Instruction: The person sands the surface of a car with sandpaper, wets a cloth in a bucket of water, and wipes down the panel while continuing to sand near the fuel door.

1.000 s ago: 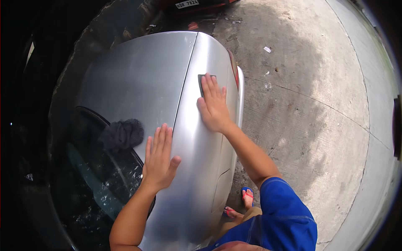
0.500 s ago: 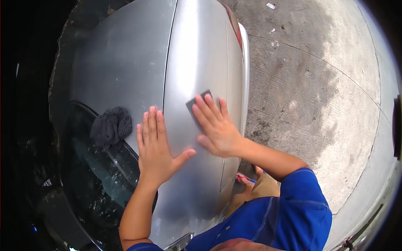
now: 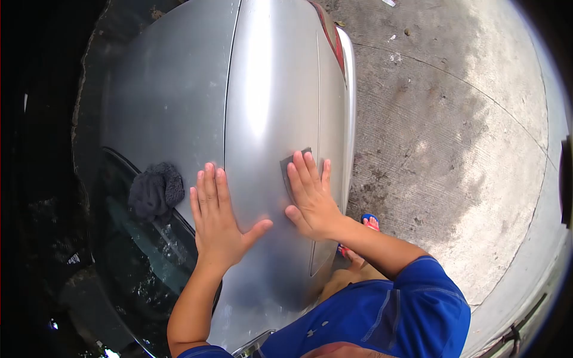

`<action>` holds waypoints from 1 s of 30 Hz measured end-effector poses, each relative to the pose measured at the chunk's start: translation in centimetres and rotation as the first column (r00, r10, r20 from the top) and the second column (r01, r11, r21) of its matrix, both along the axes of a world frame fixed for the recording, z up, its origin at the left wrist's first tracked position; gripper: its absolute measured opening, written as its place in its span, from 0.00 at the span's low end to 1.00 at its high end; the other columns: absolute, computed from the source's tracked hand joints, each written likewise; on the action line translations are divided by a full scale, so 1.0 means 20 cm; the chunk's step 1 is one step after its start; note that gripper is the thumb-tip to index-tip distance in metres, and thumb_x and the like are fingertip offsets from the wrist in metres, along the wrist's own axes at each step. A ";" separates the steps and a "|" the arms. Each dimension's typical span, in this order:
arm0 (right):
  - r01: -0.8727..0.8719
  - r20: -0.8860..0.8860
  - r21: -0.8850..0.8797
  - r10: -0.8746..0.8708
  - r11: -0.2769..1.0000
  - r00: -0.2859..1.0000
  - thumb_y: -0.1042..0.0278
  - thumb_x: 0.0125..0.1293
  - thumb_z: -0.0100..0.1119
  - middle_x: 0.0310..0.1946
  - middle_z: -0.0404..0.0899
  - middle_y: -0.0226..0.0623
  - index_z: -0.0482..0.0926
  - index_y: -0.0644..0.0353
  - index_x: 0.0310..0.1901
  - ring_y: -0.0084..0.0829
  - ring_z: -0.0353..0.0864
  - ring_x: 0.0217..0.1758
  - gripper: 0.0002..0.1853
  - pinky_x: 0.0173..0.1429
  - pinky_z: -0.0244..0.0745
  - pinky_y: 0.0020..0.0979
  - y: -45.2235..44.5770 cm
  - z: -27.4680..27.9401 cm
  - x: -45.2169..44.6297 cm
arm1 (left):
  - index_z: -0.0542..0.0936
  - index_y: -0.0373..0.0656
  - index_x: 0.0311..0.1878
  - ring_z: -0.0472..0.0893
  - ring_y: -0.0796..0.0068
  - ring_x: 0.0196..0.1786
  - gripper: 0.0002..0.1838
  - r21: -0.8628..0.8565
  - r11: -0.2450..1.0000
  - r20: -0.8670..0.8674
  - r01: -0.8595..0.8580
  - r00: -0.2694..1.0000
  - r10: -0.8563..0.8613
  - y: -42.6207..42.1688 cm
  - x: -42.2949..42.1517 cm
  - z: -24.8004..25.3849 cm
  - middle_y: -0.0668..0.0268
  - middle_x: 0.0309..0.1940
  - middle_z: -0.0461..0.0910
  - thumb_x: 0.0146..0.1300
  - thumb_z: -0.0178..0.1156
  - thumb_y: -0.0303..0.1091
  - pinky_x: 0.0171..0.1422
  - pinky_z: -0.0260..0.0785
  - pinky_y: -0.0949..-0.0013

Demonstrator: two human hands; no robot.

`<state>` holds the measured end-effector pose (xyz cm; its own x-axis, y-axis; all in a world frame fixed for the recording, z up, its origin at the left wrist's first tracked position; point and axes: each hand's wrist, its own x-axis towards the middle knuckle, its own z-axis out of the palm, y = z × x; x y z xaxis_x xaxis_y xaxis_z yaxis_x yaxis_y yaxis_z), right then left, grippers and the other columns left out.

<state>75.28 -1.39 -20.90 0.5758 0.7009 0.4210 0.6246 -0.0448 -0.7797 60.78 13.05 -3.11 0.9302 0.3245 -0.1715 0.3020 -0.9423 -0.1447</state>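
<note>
My right hand (image 3: 313, 203) holds a dark grey sheet of sandpaper (image 3: 287, 167) pressed under its straight fingers against the silver car panel (image 3: 256, 262). The sheet's upper and left edges stick out past the fingertips; the rest is hidden. Flat on the same bodywork, across the dark seam, lies my left hand (image 3: 218, 224). It is open and holds nothing, with its thumb spread toward my right hand. A dark grey fluffy cloth (image 3: 156, 191) rests in a bunch to the left of that hand, at the edge of the car window (image 3: 143, 256).
A red tail light (image 3: 333, 39) and pale bumper (image 3: 350, 113) bound the car's right side. Beyond them is stained concrete ground (image 3: 418, 149). My foot in a red and blue sandal (image 3: 370, 222) stands beside the car.
My right hand and the sandpaper have moved slightly right and toward me over the panel. My left hand stays about where it was on the car. A sandalled foot now shows more.
</note>
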 end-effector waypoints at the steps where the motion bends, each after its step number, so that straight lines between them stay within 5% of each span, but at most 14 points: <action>1: -0.004 0.010 -0.023 0.005 1.000 1.000 0.42 0.87 0.40 0.94 0.39 0.51 0.46 0.64 0.91 0.53 0.35 0.97 0.44 0.87 0.25 0.79 -0.01 0.02 -0.03 | 0.44 0.32 0.91 0.43 0.41 0.94 0.73 0.007 1.000 -0.002 0.015 1.000 -0.014 0.01 -0.01 0.01 0.43 0.93 0.43 0.64 0.64 0.80 0.94 0.33 0.37; 4: 0.200 0.056 0.059 -0.203 0.978 0.978 0.45 0.88 0.37 0.93 0.45 0.46 0.49 0.61 0.91 0.52 0.38 0.96 0.40 0.89 0.28 0.75 0.47 0.28 0.87 | 0.46 0.32 0.91 0.45 0.40 0.94 0.73 0.021 0.999 0.041 0.024 0.999 -0.025 0.01 -0.01 -0.03 0.43 0.92 0.45 0.63 0.66 0.79 0.93 0.34 0.36; 5: 0.126 -0.017 -0.030 -0.127 0.992 0.992 0.42 0.89 0.35 0.93 0.48 0.46 0.51 0.60 0.90 0.49 0.41 0.96 0.39 0.89 0.30 0.77 0.53 0.41 1.09 | 0.47 0.32 0.91 0.46 0.40 0.93 0.72 0.026 0.999 0.048 0.035 0.998 -0.036 0.01 -0.02 -0.03 0.42 0.92 0.46 0.63 0.67 0.78 0.93 0.36 0.36; 8: 0.229 0.051 0.054 -0.232 0.972 0.971 0.44 0.88 0.35 0.93 0.47 0.47 0.49 0.60 0.91 0.52 0.39 0.96 0.40 0.89 0.29 0.75 0.53 0.34 0.81 | 0.48 0.31 0.91 0.48 0.39 0.93 0.73 0.032 0.999 0.056 0.040 0.998 -0.042 0.00 -0.03 -0.03 0.42 0.92 0.48 0.61 0.68 0.78 0.93 0.37 0.36; 14: -0.018 0.215 -0.042 0.026 0.999 0.976 0.45 0.88 0.41 0.92 0.50 0.43 0.54 0.59 0.89 0.50 0.43 0.96 0.38 0.89 0.30 0.77 0.23 0.31 0.26 | 0.45 0.31 0.91 0.45 0.42 0.94 0.83 0.036 0.998 0.045 0.053 0.998 -0.055 0.02 -0.01 -0.02 0.44 0.92 0.46 0.50 0.68 0.87 0.93 0.36 0.36; 15: 0.152 0.181 0.078 -0.164 0.985 0.970 0.44 0.88 0.40 0.92 0.52 0.43 0.56 0.57 0.89 0.51 0.45 0.95 0.37 0.89 0.32 0.77 0.40 0.32 0.56 | 0.45 0.31 0.91 0.46 0.42 0.94 0.84 0.022 0.998 0.060 0.050 0.997 -0.052 0.02 -0.02 -0.02 0.44 0.92 0.46 0.48 0.68 0.88 0.93 0.36 0.36; 17: 0.265 0.064 0.019 -0.265 0.964 0.962 0.42 0.90 0.25 0.92 0.44 0.57 0.45 0.69 0.89 0.50 0.41 0.96 0.41 0.94 0.34 0.62 0.65 0.29 1.21 | 0.45 0.32 0.91 0.46 0.41 0.94 0.86 0.020 0.998 0.081 0.059 0.995 -0.060 0.03 -0.01 -0.04 0.44 0.92 0.46 0.45 0.69 0.89 0.93 0.37 0.36; 19: 0.048 -0.113 -0.229 -0.075 0.972 0.991 0.43 0.88 0.38 0.92 0.51 0.42 0.55 0.56 0.90 0.52 0.44 0.95 0.38 0.87 0.32 0.80 0.51 0.44 1.12 | 0.45 0.32 0.91 0.47 0.41 0.94 0.87 0.010 0.998 0.073 0.067 0.995 -0.068 0.03 -0.02 -0.02 0.44 0.92 0.47 0.43 0.69 0.89 0.93 0.37 0.36; 21: 0.138 0.168 0.057 -0.146 0.989 0.975 0.42 0.88 0.35 0.92 0.51 0.42 0.54 0.57 0.90 0.54 0.43 0.95 0.38 0.86 0.32 0.81 0.35 0.32 0.44 | 0.46 0.32 0.91 0.47 0.41 0.94 0.87 -0.005 0.999 0.073 0.048 0.996 -0.048 0.02 -0.02 -0.01 0.44 0.92 0.47 0.42 0.69 0.90 0.93 0.38 0.36; 23: -0.161 0.267 -0.175 0.204 0.971 0.942 0.42 0.88 0.35 0.92 0.50 0.43 0.54 0.58 0.90 0.55 0.43 0.95 0.39 0.87 0.33 0.80 0.06 0.30 -0.03 | 0.46 0.32 0.91 0.47 0.41 0.94 0.88 -0.012 0.998 0.076 0.054 0.996 -0.053 0.01 -0.03 -0.01 0.44 0.92 0.47 0.41 0.69 0.90 0.93 0.38 0.36; 27: 0.204 0.199 0.099 -0.220 0.974 0.955 0.41 0.88 0.35 0.91 0.55 0.43 0.56 0.58 0.89 0.54 0.45 0.95 0.38 0.89 0.31 0.76 0.49 0.31 0.76 | 0.46 0.32 0.91 0.47 0.42 0.94 0.89 -0.014 0.999 0.085 0.049 0.995 -0.048 0.03 -0.03 -0.02 0.44 0.92 0.47 0.39 0.69 0.90 0.93 0.38 0.36; 28: 0.119 0.024 -0.068 -0.117 0.991 0.993 0.41 0.88 0.35 0.90 0.57 0.44 0.56 0.57 0.88 0.53 0.45 0.94 0.38 0.89 0.31 0.76 0.55 0.37 1.12 | 0.46 0.32 0.91 0.47 0.41 0.94 0.89 -0.002 0.999 0.103 0.052 0.993 -0.052 0.03 -0.01 -0.04 0.44 0.92 0.47 0.39 0.69 0.90 0.93 0.38 0.36; 29: 0.344 0.004 -0.205 -0.351 0.916 0.936 0.43 0.91 0.26 0.92 0.45 0.57 0.45 0.69 0.89 0.49 0.40 0.96 0.41 0.95 0.34 0.61 0.66 0.35 1.32 | 0.46 0.32 0.91 0.47 0.41 0.94 0.89 0.003 0.998 0.104 0.058 0.993 -0.058 0.03 -0.02 -0.04 0.44 0.92 0.47 0.39 0.69 0.90 0.93 0.38 0.36; 30: 0.244 -0.040 -0.146 -0.252 0.959 0.967 0.41 0.90 0.30 0.92 0.49 0.51 0.50 0.64 0.89 0.52 0.41 0.96 0.40 0.91 0.32 0.70 0.61 0.36 1.23 | 0.46 0.32 0.91 0.47 0.41 0.94 0.89 0.009 0.997 0.105 0.073 0.992 -0.074 0.03 -0.03 -0.04 0.44 0.92 0.47 0.39 0.69 0.91 0.93 0.38 0.36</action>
